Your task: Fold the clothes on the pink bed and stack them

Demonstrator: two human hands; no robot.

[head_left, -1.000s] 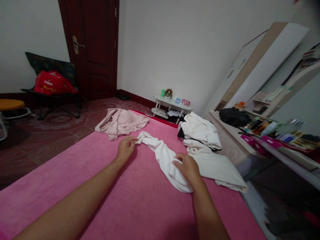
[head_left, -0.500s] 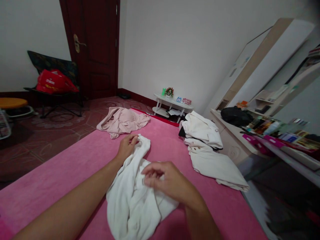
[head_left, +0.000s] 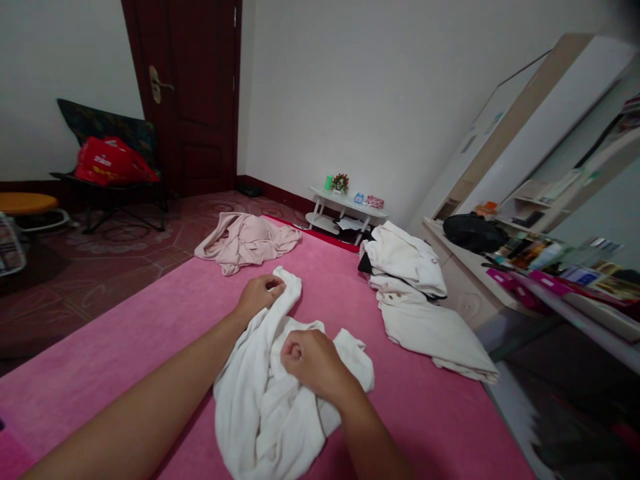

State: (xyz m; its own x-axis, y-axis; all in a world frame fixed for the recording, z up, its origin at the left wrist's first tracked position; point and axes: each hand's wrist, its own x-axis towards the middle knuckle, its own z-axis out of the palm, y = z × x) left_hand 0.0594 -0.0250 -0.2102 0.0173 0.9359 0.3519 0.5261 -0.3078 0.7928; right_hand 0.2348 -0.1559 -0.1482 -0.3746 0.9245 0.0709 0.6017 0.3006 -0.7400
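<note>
A rumpled white garment [head_left: 265, 413] lies on the pink bedspread [head_left: 170, 320] right in front of me; its exact kind cannot be made out. At its far end, my left hand [head_left: 260, 297] pinches a narrow part of the cloth. My right hand [head_left: 313, 360] is closed over the middle of the garment, fingers curled against the fabric. Part of the cloth spreads out to the right from under that hand. Beyond my left hand lies a crumpled pale pink garment [head_left: 247, 240].
Folded white clothes [head_left: 407, 260] and folded cream trousers [head_left: 435, 330] lie along the bed's right side. A dressing table [head_left: 460, 280] with a black bag [head_left: 474, 232] and bottles borders the bed. Farther off stand a small white table [head_left: 345, 203] and a chair with a red bag [head_left: 113, 163].
My right hand has moved slightly left and its fingers have closed onto the white cloth. More of the garment shows to its right. My left hand keeps its pinch, shifted slightly right.
</note>
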